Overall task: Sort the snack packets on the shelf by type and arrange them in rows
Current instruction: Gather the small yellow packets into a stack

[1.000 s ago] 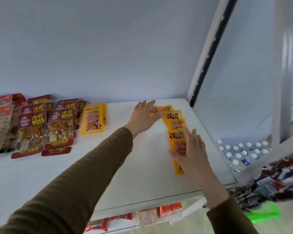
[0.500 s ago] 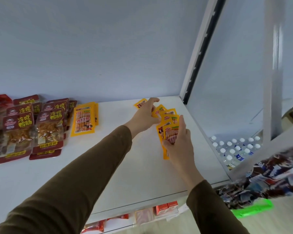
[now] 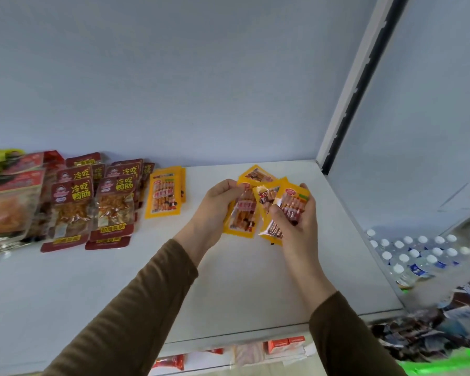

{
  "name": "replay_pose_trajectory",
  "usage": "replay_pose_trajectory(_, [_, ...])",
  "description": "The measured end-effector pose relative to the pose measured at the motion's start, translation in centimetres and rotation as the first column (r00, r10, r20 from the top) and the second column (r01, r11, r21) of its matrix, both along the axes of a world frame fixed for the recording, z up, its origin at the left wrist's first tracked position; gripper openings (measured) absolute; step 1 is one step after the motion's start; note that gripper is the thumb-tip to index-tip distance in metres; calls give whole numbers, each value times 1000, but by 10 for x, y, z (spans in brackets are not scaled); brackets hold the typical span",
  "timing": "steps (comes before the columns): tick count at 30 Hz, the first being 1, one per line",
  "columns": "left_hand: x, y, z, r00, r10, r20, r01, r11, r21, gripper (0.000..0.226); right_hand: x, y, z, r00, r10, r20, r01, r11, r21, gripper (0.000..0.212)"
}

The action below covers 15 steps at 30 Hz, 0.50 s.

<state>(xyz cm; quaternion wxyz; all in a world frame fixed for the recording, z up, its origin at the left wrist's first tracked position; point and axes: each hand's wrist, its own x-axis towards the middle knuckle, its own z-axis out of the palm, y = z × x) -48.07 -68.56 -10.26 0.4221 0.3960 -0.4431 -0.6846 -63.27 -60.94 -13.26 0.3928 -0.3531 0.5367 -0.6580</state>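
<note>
Both my hands hold a loose bunch of yellow snack packets point(image 3: 243, 213) just above the white shelf point(image 3: 120, 280), right of its middle. My left hand point(image 3: 215, 210) grips the packets on the left side of the bunch. My right hand point(image 3: 296, 221) curls round the packets on the right side, thumb across their front. A separate small stack of the same yellow packets point(image 3: 164, 195) lies flat further left. Left of that lie rows of dark red packets point(image 3: 92, 202) with yellow lettering.
Larger red and orange packets point(image 3: 8, 202) lie at the far left edge. The shelf's right wall and slotted upright point(image 3: 364, 77) stand close to my right hand. Bottled water point(image 3: 418, 253) sits beyond the side panel; more packets show on the shelf below point(image 3: 255, 354).
The yellow packets lay spread in a line on the shelf a second ago. My two hands have swept them together and lifted them into a bunch, pulled nearer to me.
</note>
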Motion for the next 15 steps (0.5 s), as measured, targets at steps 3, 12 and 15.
replay_pose_trajectory(3, [5,15,-5,987,52,-149,-34,992,124,11,8,-9,1,989,31,-142,-26,999,40,58])
replay_pose_trajectory(12, [1,39,-8,973,38,-226,-17,995,94,37,9,-31,-2,573,176,-800,127,946,299,62])
replay_pose_trajectory(15, [-7,44,-6,975,84,-206,-67,994,86,42,14,-28,-1,532,160,-831,97,964,248,48])
